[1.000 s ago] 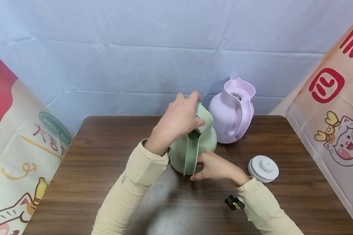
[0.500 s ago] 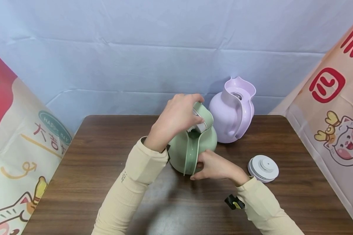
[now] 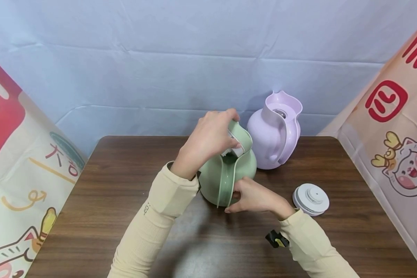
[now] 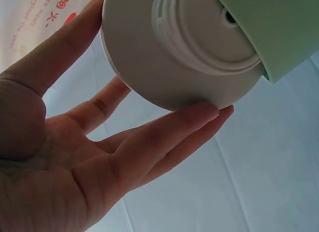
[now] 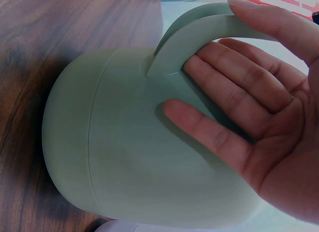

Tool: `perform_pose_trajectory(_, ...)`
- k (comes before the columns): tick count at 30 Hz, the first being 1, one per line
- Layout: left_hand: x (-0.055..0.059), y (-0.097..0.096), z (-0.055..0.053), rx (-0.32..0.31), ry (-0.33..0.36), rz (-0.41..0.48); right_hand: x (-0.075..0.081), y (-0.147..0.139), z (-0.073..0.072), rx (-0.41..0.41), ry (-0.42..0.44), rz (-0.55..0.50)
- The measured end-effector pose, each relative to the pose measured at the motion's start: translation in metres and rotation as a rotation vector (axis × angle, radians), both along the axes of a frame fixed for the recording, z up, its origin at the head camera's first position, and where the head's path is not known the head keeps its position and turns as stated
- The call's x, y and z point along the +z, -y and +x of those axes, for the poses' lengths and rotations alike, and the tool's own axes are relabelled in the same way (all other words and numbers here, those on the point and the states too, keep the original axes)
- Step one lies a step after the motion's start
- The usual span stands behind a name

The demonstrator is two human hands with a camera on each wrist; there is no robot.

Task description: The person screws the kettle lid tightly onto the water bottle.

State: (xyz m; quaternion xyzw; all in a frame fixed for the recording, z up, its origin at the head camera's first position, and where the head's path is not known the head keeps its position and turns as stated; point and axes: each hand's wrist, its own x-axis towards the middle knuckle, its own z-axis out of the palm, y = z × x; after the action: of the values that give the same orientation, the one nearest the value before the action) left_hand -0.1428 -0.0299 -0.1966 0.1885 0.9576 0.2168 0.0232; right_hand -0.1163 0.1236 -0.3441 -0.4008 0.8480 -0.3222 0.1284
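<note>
A pale green vacuum jug [image 3: 244, 170] stands upright on the table, its handle [image 3: 226, 185] toward me. My left hand [image 3: 208, 139] holds a round stopper lid [image 4: 139, 67] by its edge, tilted at the jug's mouth. In the left wrist view the lid's pale underside and threaded plug show, partly hidden by the jug's green collar [image 4: 284, 32]. My right hand [image 3: 251, 196] grips the handle low down. The right wrist view has the thumb [image 5: 264, 17] over the handle's outside, some fingers inside it, and one finger along the body.
A lilac jug [image 3: 258, 133] of like shape stands uncovered just behind and right of the green one. A white stopper lid [image 3: 311, 199] lies plug up on the wooden table [image 3: 132, 193] at the right. Pale blue cloth [image 3: 153, 85] hangs behind, with printed banners at both sides.
My left hand and its lid have shifted only slightly at the jug's mouth. The right hand keeps its place on the handle. The left banner has shifted a little to the right.
</note>
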Motion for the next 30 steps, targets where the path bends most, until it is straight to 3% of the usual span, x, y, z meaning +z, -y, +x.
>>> perform_pose_trajectory(21, -0.0039, 0.0049, -0.0029, 0.039, 0.044, 0.016, -0.0019, -0.0001, -0.0009, 0.014, -0.004, -0.004)
perform_pose_trajectory(30, -0.0039, 0.0005, -0.0043, 0.016, 0.039, -0.046, -0.0011, -0.0007, -0.0004, 0.016, -0.011, -0.006)
